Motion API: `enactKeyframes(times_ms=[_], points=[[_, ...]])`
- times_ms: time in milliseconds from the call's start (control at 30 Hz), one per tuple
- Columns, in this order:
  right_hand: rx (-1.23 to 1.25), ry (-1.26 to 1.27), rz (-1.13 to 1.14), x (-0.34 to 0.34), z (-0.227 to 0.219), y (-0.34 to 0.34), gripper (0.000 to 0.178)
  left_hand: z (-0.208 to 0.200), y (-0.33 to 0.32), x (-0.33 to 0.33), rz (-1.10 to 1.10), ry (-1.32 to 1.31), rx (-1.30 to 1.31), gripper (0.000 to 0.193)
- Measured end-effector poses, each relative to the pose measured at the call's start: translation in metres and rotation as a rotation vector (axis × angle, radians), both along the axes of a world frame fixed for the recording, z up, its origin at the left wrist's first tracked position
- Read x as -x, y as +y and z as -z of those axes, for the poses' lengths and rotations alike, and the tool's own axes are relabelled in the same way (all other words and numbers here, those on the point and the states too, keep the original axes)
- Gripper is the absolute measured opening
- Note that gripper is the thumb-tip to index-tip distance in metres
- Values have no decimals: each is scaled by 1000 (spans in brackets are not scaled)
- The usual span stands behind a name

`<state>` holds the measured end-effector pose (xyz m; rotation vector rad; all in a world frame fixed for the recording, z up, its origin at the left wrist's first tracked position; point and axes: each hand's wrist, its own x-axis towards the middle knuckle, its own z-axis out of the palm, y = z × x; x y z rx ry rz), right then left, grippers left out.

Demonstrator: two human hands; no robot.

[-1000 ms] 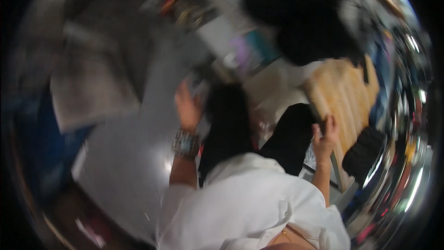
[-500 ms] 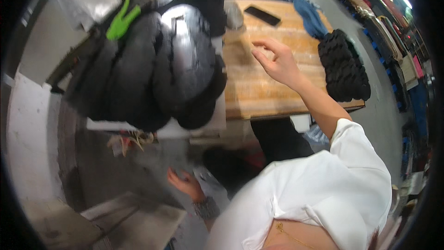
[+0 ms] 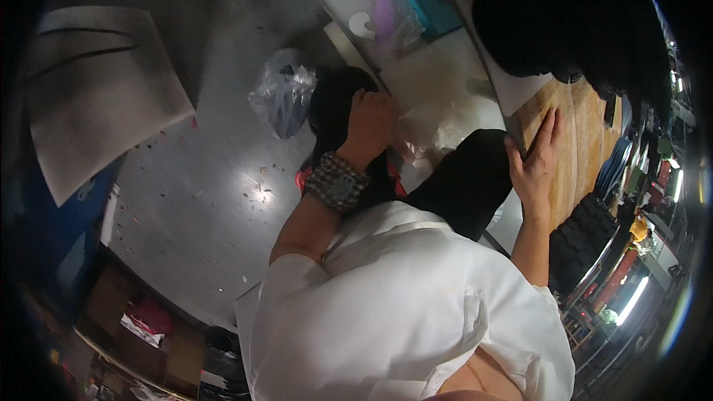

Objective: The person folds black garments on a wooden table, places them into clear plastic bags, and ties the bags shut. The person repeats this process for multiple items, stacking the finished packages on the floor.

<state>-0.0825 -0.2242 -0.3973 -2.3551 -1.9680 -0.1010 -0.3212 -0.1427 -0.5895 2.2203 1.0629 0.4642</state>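
Note:
My right hand rests on the near edge of the wooden tabletop, its fingers stretched out and the thumb apart, holding nothing that I can see. My left hand, with a checked scrunchie round the wrist, lies against my left knee in black trousers. Its fingers are bent over and mostly hidden. Large black padded pieces sit in shadow on the table beyond my right hand.
Below the table a shelf carries a purple item, a teal box and crumpled clear plastic. On the grey floor lies a clear plastic bag. A pale board with a black loop is at left. Black ridged material hangs at the table's right.
The view has swung down and left toward the floor. My right hand has come down from above the tabletop to its edge. My left hand has moved to my knee.

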Motion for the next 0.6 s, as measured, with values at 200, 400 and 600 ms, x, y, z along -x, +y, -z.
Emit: enactKeyframes(times_ms=[200, 400, 600], points=[[5, -53, 18, -11, 0, -5, 83, 10, -24, -4, 174, 102, -109, 32], [102, 47, 187, -1, -15, -5, 98, -109, 94, 32, -160, -473, 53, 22], [52, 70, 158, -2, -22, -10, 99, -296, 216, 29, -348, -870, -479, 19]])
